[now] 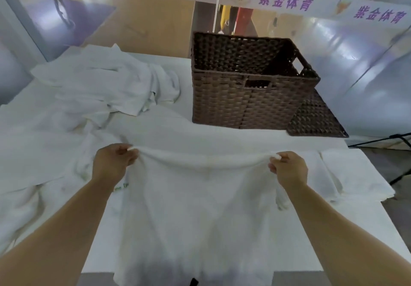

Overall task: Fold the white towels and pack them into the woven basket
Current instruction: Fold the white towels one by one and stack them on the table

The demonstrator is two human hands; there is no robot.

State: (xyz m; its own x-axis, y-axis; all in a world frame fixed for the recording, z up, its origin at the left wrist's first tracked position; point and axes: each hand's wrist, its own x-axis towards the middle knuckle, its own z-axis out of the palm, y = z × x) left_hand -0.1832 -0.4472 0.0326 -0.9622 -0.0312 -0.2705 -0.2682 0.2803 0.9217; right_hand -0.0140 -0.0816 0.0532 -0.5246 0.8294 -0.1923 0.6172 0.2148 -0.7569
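Towel [195,208], white, is held up by its top edge and stretched between both hands. The rest hangs toward 6 o'clock, draping over the near edge of the table [295,241]. The top edge sags a little at mid-span.

Left hand [113,163]: back of the hand faces the camera, fingers curled. The grip pinches the towel corner at the 9 o'clock end of the top edge. The forearm comes in from 7 o'clock.

Right hand [289,170]: same pose, mirrored. The grip pinches the corner at the 3 o'clock end, with bunched cloth showing at the fingertips. The forearm comes in from 5 o'clock.

The towel lies between and below the two grips, at about wrist height along its top.

Woven basket [251,85]: dark brown, upright on the table at 12 to 1 o'clock of the towel, well apart from both hands. It has handle cut-outs in its near and right walls.

Flat woven panel [318,119] lies against the basket's 4 o'clock corner.

Heap of unfolded white towels [106,85] sits at 10 to 11 o'clock.

Another white towel [355,174] lies flat at 3 o'clock, just past the right hand.
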